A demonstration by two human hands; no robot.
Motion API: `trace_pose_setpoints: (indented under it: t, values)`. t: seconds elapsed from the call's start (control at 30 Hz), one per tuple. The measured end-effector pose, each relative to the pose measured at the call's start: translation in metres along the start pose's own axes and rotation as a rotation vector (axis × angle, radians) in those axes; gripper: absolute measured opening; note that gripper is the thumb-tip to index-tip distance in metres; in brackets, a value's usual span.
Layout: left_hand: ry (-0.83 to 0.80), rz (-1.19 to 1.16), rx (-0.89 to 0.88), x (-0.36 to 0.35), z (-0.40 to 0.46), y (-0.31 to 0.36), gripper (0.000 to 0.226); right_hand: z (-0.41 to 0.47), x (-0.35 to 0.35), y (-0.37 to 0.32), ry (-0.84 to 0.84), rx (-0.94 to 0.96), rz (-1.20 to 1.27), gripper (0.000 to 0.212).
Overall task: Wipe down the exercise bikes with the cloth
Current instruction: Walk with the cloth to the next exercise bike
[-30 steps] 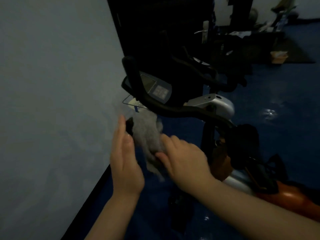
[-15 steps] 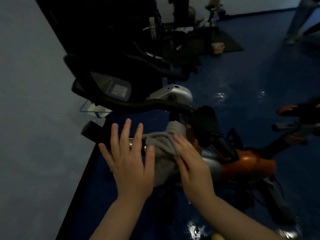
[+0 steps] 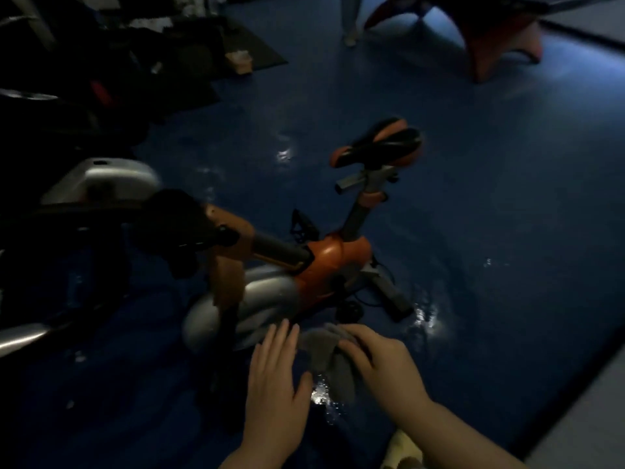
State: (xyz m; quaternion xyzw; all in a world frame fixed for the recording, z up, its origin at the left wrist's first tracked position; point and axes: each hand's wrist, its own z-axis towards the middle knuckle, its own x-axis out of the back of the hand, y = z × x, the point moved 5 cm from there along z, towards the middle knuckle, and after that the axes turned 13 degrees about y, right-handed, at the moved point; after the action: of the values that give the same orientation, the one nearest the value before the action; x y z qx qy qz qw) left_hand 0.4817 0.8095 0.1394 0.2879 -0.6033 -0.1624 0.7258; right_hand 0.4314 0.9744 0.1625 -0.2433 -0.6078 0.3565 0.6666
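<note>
the right hand has its fingers curled around a grey cloth, which hangs crumpled and limp in front of the person, low in the dim view. the left hand is just beside it, flat, fingers straight and relaxed, holding nothing — whether its thumb touches the cloth is unclear. beyond the hands stands an exercise bike with an orange and silver body and an orange-and-black saddle, on a glossy blue floor. no writing can be read.
</note>
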Motion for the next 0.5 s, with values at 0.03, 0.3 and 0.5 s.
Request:
trace_pose_setpoints:
  t: [0.03, 0.3, 0.5]
  values:
    - [-0.066, 0.01, -0.009, -0.019, 0.004, 0.009, 0.068, -0.001, 0.01, 0.021, 0.001, -0.033, -0.068, 0.023]
    - [-0.392, 0.039, 0.024, -0.163, 0.024, 0.09, 0.049, -0.003, 0.11, 0.17, -0.113, -0.22, -0.425, 0.026]
    - [-0.537, -0.013, 0.141, -0.246, 0.049, 0.157, 0.037, 0.01, 0.176, 0.254, -0.135, -0.262, -0.525, 0.026]
